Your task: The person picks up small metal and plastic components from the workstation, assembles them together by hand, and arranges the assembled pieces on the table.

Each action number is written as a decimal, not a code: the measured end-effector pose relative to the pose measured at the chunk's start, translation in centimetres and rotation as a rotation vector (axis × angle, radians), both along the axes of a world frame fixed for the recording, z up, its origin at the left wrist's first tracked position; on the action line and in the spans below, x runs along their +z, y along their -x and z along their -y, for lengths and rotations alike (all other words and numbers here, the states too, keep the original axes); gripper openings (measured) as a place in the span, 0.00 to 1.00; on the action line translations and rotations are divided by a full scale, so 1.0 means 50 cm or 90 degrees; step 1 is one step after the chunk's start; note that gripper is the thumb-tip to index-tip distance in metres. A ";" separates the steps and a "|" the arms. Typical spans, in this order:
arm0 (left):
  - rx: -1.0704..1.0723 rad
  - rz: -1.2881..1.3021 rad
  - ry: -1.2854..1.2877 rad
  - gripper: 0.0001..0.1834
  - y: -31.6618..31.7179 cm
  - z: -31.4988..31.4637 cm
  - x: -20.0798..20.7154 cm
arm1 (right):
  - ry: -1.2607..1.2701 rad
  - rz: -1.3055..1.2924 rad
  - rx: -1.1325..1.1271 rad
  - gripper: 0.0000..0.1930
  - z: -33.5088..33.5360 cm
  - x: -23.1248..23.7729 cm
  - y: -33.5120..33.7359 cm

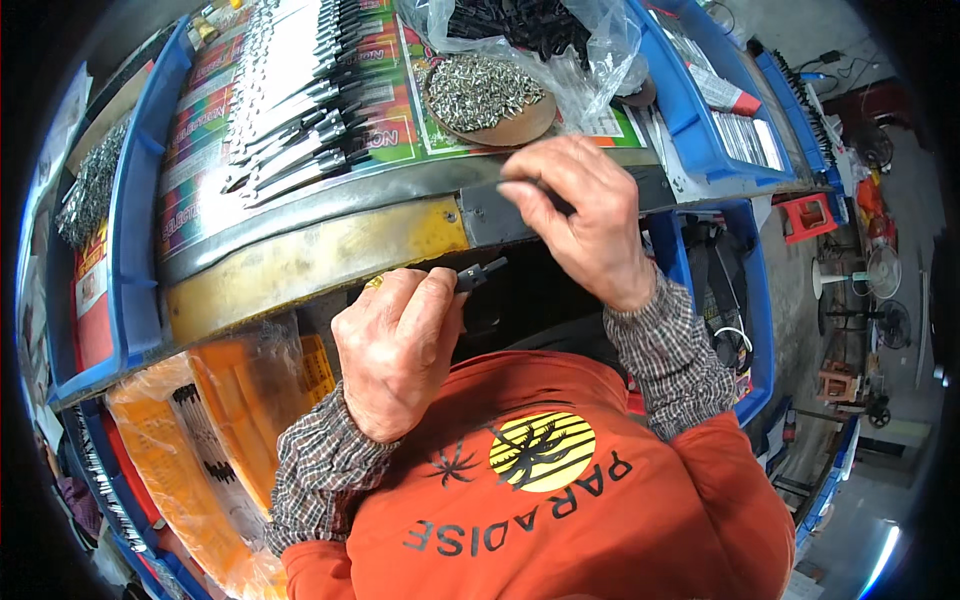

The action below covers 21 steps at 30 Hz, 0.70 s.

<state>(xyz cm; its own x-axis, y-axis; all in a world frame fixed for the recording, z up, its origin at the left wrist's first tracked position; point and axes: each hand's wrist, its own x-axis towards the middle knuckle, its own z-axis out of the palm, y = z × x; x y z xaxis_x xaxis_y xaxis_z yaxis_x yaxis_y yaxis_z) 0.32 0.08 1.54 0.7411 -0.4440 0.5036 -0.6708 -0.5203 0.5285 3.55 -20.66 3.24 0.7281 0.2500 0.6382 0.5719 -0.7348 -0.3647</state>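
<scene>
My left hand [390, 345] is closed around a small black plastic part [482, 272], whose narrow end sticks out past the fingers just below the table edge. To its right, my right hand [585, 210] is raised over the table's front edge, thumb and fingers curled in a pinch. Whatever that pinch may hold is too small or hidden to make out. Just beyond it lies a shallow brown dish [530, 122] heaped with small shiny metal pins or rivets [480, 90]. Left of the dish, a row of flat silvery pieces with black ends [310, 130] runs away across the table.
A clear plastic bag of black parts [520, 25] sits behind the dish. Blue bins flank the table, one [130, 240] at left with metal pieces, another [690, 110] at right with packets. Orange plastic trays [240, 400] stand low at left, and a blue bin [762, 330] low at right.
</scene>
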 end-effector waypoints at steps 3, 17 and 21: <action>0.014 0.005 0.005 0.11 -0.008 -0.005 -0.006 | 0.077 0.044 -0.036 0.10 0.022 -0.010 -0.041; 0.018 -0.005 0.000 0.13 -0.021 -0.016 -0.018 | 0.181 0.019 -0.086 0.19 0.043 -0.030 -0.086; 0.011 -0.009 0.006 0.13 -0.021 -0.014 -0.018 | 0.147 -0.005 -0.065 0.16 0.045 -0.027 -0.087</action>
<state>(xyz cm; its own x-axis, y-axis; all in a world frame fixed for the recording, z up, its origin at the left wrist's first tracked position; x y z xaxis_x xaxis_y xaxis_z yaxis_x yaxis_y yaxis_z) 1.36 0.77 0.66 0.7554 -0.4264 0.4976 -0.6546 -0.5262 0.5428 7.92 -22.89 1.87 0.7623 0.3128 0.5666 0.4879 -0.8530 -0.1855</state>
